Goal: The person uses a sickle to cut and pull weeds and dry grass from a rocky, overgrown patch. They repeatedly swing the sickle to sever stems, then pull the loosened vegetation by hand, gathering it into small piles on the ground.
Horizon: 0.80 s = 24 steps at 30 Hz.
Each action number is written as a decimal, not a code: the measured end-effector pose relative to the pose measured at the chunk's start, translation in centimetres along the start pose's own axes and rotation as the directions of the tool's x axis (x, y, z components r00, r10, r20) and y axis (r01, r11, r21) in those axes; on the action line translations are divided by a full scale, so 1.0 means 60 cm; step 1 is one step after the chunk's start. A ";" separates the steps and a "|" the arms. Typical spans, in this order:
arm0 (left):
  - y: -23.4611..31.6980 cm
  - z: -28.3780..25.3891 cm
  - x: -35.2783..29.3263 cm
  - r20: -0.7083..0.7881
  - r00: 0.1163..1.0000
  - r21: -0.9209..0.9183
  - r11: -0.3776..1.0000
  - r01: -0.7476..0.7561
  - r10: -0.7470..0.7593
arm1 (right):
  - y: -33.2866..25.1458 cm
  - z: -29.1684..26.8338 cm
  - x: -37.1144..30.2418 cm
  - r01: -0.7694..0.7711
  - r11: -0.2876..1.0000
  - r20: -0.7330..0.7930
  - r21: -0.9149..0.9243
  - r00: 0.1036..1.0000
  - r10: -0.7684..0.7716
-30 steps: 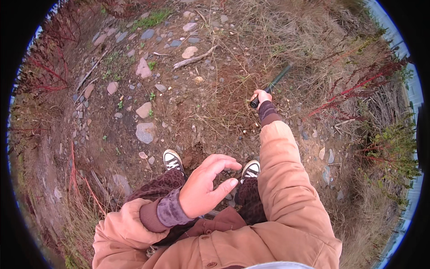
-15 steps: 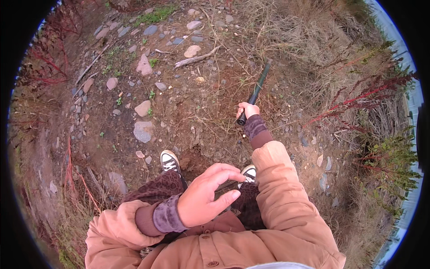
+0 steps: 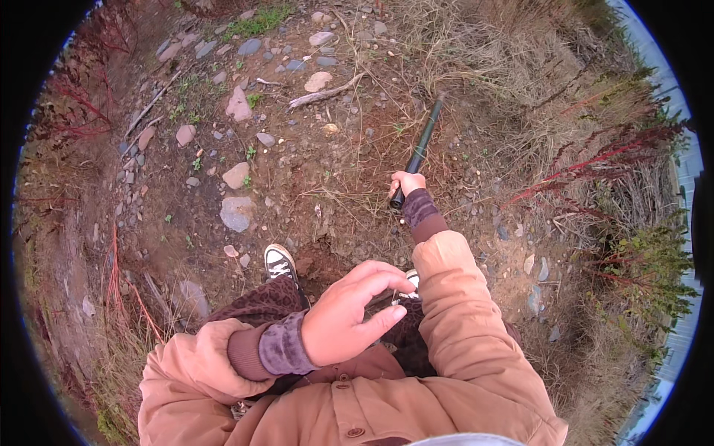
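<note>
My right hand (image 3: 407,183) is closed around the black grip of a dark green rod-like tool (image 3: 424,139). The tool slants away from me, its far end low over the soil among dry grass. I cannot make out a head at that end. In front of my body hovers my left hand (image 3: 349,316), thumb and fingers apart and curved, with nothing visible in it. Below it show my two sneakers, the left sneaker (image 3: 279,262) fully and the right sneaker (image 3: 411,282) partly covered by the left fingers.
Scattered stones (image 3: 237,213) lie across the bare soil ahead and to the left. A dry stick (image 3: 327,94) rests at the far middle. Dry grass (image 3: 476,67) and red-stemmed weeds (image 3: 602,160) line the right side. Between my feet is a rough dip (image 3: 323,256) in the earth.
My right hand and the tool have shifted slightly left. The left hand has moved a little right and stays loosely curved.
</note>
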<state>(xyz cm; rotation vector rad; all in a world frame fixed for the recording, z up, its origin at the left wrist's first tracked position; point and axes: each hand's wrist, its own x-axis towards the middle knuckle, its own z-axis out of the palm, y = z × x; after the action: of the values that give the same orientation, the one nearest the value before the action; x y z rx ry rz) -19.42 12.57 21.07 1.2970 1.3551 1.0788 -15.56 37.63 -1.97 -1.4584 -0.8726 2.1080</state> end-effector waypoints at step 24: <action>-0.037 0.041 0.002 -0.109 0.987 0.269 0.959 -0.086 0.119 | 0.131 -0.061 -0.477 0.089 0.894 -0.048 -0.439 0.991 -0.123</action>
<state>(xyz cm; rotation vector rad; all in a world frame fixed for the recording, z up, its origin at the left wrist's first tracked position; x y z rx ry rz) -17.38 12.56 18.48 1.5290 1.5815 1.0912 -1.98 14.16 10.60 -1.6452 -1.4315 1.8366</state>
